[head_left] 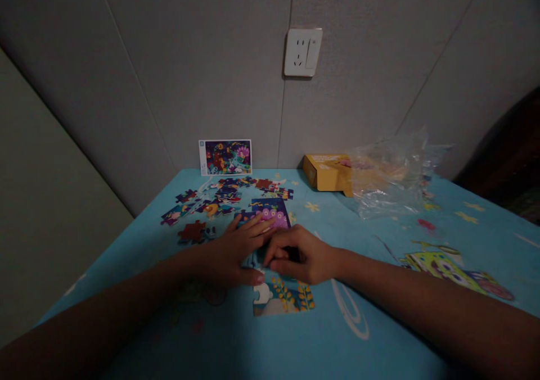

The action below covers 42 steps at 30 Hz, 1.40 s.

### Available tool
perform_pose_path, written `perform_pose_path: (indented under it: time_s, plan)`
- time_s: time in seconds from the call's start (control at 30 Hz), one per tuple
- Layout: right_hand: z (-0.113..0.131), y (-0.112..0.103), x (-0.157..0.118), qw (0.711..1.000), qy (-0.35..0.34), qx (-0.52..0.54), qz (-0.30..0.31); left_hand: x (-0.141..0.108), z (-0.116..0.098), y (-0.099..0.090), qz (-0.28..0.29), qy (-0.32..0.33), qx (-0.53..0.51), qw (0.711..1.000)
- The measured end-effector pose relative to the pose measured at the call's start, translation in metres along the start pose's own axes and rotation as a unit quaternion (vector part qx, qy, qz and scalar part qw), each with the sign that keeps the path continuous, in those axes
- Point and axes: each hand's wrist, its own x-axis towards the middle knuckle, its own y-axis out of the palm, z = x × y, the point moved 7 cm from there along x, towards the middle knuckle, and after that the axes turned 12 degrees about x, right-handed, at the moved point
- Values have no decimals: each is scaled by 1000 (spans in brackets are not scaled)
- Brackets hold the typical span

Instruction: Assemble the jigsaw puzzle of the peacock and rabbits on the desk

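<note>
My left hand [236, 250] lies flat with fingers spread over the left side of a partly joined jigsaw puzzle [280, 304]. My right hand [301, 253] rests on the puzzle's middle, with curled fingers and the thumb drawn in close to them. Whatever is under those fingertips is hidden. Beyond the hands shows a purple joined section with pink round-eyed shapes [272, 217]; the near section has yellow plants and a white shape. A reddish-brown puzzle piece [193, 232] lies left of my left hand.
Several loose puzzle pieces [228, 191] spread across the back left of the blue patterned tablecloth [379, 318]. A picture card [228, 157] leans on the wall. A yellow box [331, 175] and a clear plastic bag [390, 175] lie at the back right. A socket [302, 52] is above.
</note>
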Motion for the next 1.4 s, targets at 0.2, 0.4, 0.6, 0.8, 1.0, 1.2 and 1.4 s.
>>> perform_pose_path:
  time_s: [0.2, 0.4, 0.6, 0.8, 1.0, 1.2, 1.4]
  plan:
    - [-6, -5, -2, 997, 46, 53, -23, -2, 3, -1, 0, 5, -16, 1000]
    - [15, 12, 0, 987, -83, -121, 64, 0, 5, -2, -48, 4, 6, 999]
    - [26, 34, -3, 959, -123, -220, 126, -8, 40, -27, -205, -27, 109, 972]
    - [28, 32, -2, 965, -115, -212, 104, -16, 57, -39, -169, -75, 178, 967]
    - [30, 37, -3, 965, -139, -187, 118, -14, 56, -36, -164, -95, 170, 967]
    - [33, 40, -3, 963, -154, -190, 117, -14, 59, -35, -159, -97, 157, 970]
    - [29, 46, -1, 966, -111, -183, 147, -13, 58, -34, -145, -106, 158, 971]
